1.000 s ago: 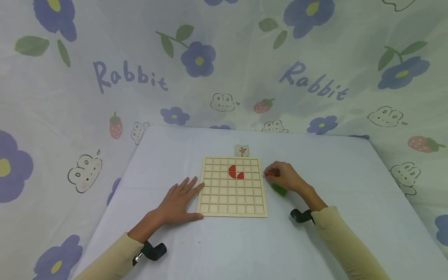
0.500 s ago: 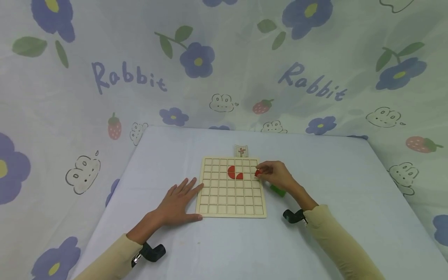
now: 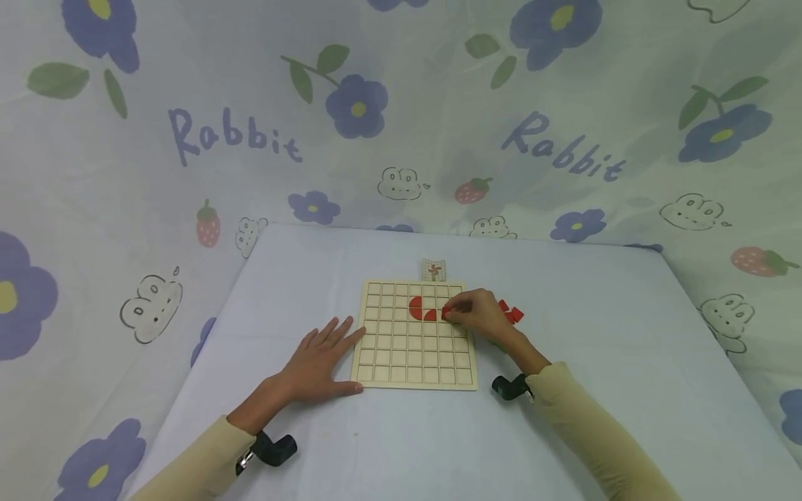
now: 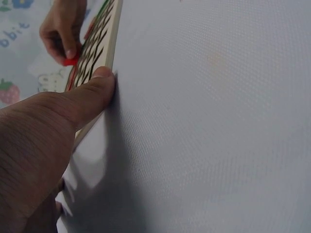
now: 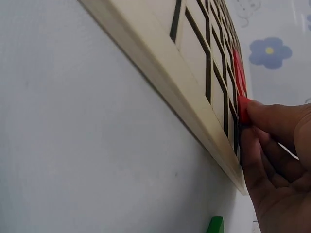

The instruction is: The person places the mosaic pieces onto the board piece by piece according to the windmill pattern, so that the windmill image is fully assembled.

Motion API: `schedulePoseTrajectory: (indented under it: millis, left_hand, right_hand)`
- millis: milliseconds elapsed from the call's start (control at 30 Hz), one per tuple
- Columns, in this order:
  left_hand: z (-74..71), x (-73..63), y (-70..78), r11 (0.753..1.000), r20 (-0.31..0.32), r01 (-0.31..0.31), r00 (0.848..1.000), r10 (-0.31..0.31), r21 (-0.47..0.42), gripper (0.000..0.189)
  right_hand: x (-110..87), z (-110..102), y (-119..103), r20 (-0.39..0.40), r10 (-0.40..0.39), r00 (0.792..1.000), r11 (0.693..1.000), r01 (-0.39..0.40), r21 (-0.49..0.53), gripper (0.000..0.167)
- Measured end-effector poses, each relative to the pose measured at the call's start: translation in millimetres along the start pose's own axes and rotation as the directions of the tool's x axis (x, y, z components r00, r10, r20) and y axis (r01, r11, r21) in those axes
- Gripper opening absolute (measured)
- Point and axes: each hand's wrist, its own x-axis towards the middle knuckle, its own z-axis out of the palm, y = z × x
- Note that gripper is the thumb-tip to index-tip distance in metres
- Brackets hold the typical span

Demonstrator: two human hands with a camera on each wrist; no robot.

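Note:
A pale wooden grid board (image 3: 407,356) lies flat on the table. Spread out at its left edge, my left hand (image 3: 321,363) touches the rim; in the left wrist view its thumb (image 4: 95,92) presses the board's side. Over the right part of the grid, my right hand (image 3: 479,313) pinches a small red tile (image 5: 243,110) between thumb and fingers, right at the cells. Red quarter-round tiles (image 3: 415,307) sit in the upper middle cells, with another curved red tile (image 3: 431,315) just right of them. Fingers partly hide the pinched tile's shape.
Several loose red tiles (image 3: 515,315) lie right of the board, behind the right hand. A green piece (image 5: 215,225) is near the board's corner, mostly hidden in the head view. A small pattern card (image 3: 434,270) lies beyond the board's far edge.
My right hand has moved left from beside the board to over the grid, carrying the red tile. Loose red tiles have come into view behind it. My left hand has stayed put.

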Motion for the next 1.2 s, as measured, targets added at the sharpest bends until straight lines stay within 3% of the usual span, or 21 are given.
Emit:
schedulePoseTrajectory:
  millis: [267,467,533,667,767,1000,1200]
  left_hand:
    - [-0.3,0.8,0.3,1.0,0.001,-0.003,1.0,0.003,0.004,0.101]
    - [-0.1,0.5,0.9,1.0,0.001,0.001,1.0,-0.001,0.004,0.101]
    - [0.0,0.3,1.2,1.0,0.006,0.004,1.0,-0.004,0.001,0.101]
    - [0.2,0.0,1.2,1.0,0.008,0.005,1.0,-0.005,0.003,0.101]
    - [-0.4,-0.2,1.3,1.0,0.003,0.005,1.0,-0.005,0.001,0.1]
    - [0.9,0.5,-0.1,1.0,0.012,0.005,1.0,-0.005,0.012,0.101]
    - [-1.3,-0.1,0.5,1.0,0.012,0.007,1.0,-0.007,0.006,0.102]
  right_hand:
    - [1.5,7.0,-11.8,-0.017,-0.038,0.999,0.986,0.035,-0.165,0.012]
    - [1.0,5.9,-21.0,0.003,-0.065,0.998,0.926,0.061,-0.373,0.015]
    - [0.4,5.7,-20.6,0.001,-0.063,0.998,0.927,0.059,-0.371,0.014]
    - [-0.9,8.5,-15.0,-0.016,-0.018,1.0,0.961,0.013,-0.277,0.015]
    - [-2.8,10.6,-10.6,-0.043,-0.032,0.999,0.977,0.022,-0.212,0.015]
    - [-9.2,9.6,-8.8,-0.089,-0.143,0.986,0.974,0.124,-0.19,0.016]
    - [-17.4,-1.7,-3.7,-0.092,-0.144,0.985,0.974,0.125,-0.188,0.015]
